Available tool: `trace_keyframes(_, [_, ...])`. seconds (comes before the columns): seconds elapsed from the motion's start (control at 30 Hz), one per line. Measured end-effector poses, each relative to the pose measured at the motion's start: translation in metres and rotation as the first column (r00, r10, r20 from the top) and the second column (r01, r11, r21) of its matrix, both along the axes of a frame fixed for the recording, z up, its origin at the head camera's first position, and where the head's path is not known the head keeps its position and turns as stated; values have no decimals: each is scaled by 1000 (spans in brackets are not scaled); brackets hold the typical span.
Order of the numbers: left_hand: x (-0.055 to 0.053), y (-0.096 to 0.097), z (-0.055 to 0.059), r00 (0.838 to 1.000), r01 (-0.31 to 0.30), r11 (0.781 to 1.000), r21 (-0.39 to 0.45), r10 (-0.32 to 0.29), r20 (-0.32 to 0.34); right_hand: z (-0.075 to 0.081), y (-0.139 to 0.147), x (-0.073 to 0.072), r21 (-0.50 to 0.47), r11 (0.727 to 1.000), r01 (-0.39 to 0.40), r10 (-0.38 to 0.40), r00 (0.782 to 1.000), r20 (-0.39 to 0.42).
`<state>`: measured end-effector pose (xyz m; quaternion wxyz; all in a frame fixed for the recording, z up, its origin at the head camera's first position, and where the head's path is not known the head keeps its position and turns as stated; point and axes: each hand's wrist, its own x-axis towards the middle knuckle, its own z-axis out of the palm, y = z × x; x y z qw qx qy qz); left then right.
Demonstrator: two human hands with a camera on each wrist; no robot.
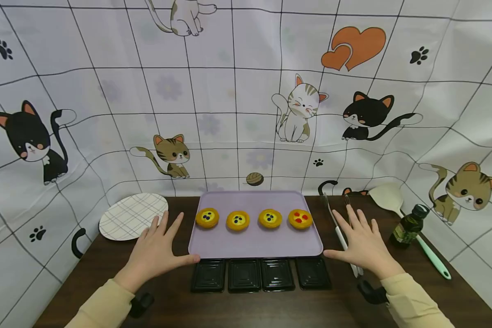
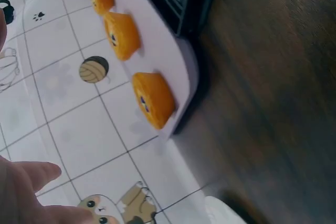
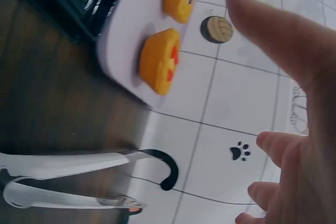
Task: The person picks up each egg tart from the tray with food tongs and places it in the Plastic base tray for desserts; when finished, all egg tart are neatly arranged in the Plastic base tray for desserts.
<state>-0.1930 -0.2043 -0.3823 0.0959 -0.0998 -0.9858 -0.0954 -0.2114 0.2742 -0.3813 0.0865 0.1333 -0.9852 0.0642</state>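
My left hand (image 1: 157, 250) hovers with fingers spread at the left front corner of a lavender tray (image 1: 254, 246). At its right front corner my right hand (image 1: 362, 246) is spread too, thumb right by the corner. Both hands hold nothing. In a row on the tray lie three egg tarts with dark blue dots, such as the leftmost tart (image 1: 207, 218), and a tart with red pieces (image 1: 300, 219) at the right end. White-handled tongs (image 1: 341, 237) lie beside the right hand, partly hidden under it; the right wrist view shows the tongs (image 3: 68, 165) with their arms apart.
Several square black plastic trays (image 1: 244, 275) line the tray's front edge. A white plate with crossed lines (image 1: 127, 217) sits back left. To the right are a dark green bottle (image 1: 410, 226) and a white turner with a pale green handle (image 1: 433, 258). A cat-patterned sheet (image 1: 213, 100) hangs behind.
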Motion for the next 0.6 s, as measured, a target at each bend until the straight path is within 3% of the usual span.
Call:
trace_keyframes(0.2, [-8,-1,-8,999,-28,1000,2,27,34,-11,8,-7,-21,999,28,-27,999,30])
trace_keyframes(0.43, [-18,0,-17,999,-28,999,21,27,24,-23,16,-17,-22,999,44,-43,997,63])
trace_keyframes(0.6, [-22,3,-20,996,-18,999,40,15,83,-31,21,-21,-29,998,51,-48,995,83])
